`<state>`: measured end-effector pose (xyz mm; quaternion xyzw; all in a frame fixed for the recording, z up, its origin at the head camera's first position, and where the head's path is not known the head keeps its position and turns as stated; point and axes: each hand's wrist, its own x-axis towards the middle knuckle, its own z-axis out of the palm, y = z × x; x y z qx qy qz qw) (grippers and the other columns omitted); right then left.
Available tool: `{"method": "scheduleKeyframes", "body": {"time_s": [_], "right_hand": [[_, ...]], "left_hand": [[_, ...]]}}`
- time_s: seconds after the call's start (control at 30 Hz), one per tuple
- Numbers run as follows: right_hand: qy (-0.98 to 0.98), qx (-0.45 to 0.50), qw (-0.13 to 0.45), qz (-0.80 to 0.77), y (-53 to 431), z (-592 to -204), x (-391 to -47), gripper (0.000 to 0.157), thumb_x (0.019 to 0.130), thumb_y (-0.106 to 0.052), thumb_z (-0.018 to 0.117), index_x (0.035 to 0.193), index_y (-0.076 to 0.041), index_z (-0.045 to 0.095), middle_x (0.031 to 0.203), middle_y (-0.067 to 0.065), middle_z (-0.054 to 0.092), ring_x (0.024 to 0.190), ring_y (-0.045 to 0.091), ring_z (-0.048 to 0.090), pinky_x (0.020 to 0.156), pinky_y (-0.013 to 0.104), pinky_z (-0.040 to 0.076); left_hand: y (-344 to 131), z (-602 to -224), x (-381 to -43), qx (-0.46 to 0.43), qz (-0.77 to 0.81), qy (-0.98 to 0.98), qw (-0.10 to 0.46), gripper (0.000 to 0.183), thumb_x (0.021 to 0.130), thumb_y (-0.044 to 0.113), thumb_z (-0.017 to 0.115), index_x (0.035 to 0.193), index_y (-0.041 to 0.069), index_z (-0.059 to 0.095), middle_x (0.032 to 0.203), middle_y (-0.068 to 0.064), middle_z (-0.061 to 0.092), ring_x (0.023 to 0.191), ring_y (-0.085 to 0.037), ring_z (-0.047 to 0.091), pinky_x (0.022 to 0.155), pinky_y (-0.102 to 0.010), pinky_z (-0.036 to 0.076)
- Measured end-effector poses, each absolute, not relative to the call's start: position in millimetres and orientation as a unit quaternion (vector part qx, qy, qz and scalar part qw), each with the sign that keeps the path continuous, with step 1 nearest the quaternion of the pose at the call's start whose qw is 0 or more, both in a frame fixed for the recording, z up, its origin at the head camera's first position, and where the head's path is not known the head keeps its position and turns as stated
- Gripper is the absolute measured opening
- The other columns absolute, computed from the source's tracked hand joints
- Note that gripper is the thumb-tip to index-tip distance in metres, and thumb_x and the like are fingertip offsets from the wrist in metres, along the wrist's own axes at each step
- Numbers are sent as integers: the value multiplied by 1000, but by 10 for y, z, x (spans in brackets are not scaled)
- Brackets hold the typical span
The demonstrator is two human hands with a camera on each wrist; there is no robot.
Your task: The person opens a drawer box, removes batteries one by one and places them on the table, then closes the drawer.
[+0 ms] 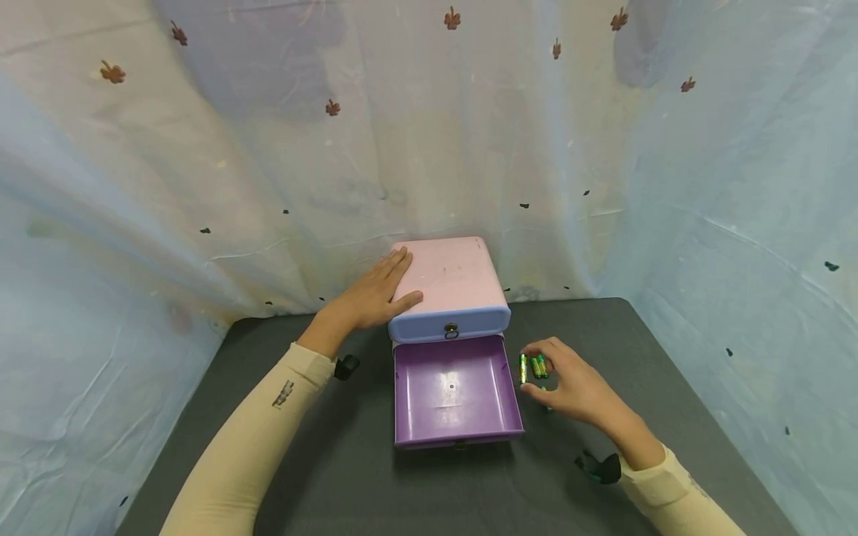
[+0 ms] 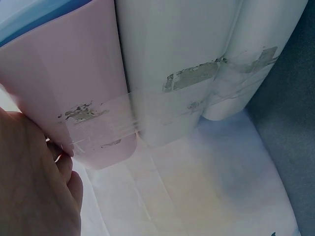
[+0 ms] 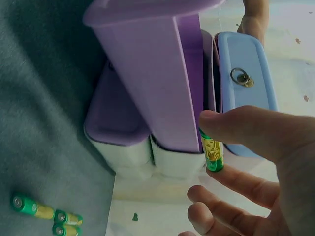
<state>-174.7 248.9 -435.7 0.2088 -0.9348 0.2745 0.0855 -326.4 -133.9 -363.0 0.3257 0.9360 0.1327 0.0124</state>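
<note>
My left hand rests on the left side of the pink top of a small drawer cabinet, fingers spread over its edge. Between thumb and index finger, my right hand pinches a green and gold battery by its ends, just right of the pulled-out purple drawer. Nothing lies inside that drawer. Below the right hand, several more batteries lie on the dark table, partly hidden by the hand in the head view.
Above the purple drawer is a closed blue drawer front with a ring pull. Another purple drawer front sits lower down. A pale patterned curtain hangs behind the dark table and at its sides.
</note>
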Motion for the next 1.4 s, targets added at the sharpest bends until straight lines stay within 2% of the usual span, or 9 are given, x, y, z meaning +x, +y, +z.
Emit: {"method": "scheduleKeyframes", "body": {"time_s": [0.2, 0.4, 0.63, 0.8, 1.1, 1.4], "right_hand": [[-928, 229, 89, 282, 2576, -4394, -1736, 50, 87, -16, 91, 131, -9, 67, 110, -5, 57, 89, 9, 46, 73, 28, 46], [-923, 245, 86, 285, 2681, -4448, -1746, 50, 87, -14, 91, 131, -7, 67, 117, -2, 61, 89, 7, 45, 74, 27, 46], [-914, 271, 90, 289, 2800, -4516, -1765, 49, 88, -14, 91, 129, -4, 67, 119, 7, 66, 88, 10, 49, 73, 31, 49], [-914, 270, 82, 291, 2861, -4552, -1771, 48, 88, -12, 91, 129, -3, 65, 119, 6, 66, 87, 13, 50, 72, 31, 49], [-918, 267, 66, 287, 2964, -4639, -1791, 48, 90, -10, 89, 129, -1, 64, 119, 8, 65, 89, 10, 50, 73, 31, 49], [-924, 251, 33, 288, 3061, -4766, -1843, 49, 92, -11, 87, 133, 1, 63, 119, 13, 63, 85, 17, 52, 71, 32, 49]], "left_hand": [[-1340, -3649, -3262, 325, 134, 936, 10, 92, 111, 64, 38, 173, 10, -2, 181, -8, -7, 167, -23, -6, 136, -42, 1], [-1341, -3643, -3252, 323, 140, 936, 13, 93, 111, 66, 38, 174, 10, -2, 181, -7, -7, 167, -23, -6, 136, -43, 2], [-1342, -3626, -3259, 324, 140, 936, 17, 92, 111, 65, 38, 173, 11, -3, 181, -8, -8, 167, -23, -7, 136, -43, 2], [-1343, -3619, -3258, 323, 140, 936, 19, 92, 111, 65, 38, 173, 10, -3, 181, -8, -8, 167, -24, -7, 136, -44, 2], [-1342, -3638, -3268, 323, 138, 936, 14, 92, 111, 65, 37, 173, 10, -3, 181, -8, -8, 167, -23, -7, 136, -43, 2], [-1343, -3645, -3290, 325, 137, 936, 14, 93, 111, 66, 37, 173, 10, -3, 181, -8, -8, 167, -23, -7, 136, -43, 2]]}}
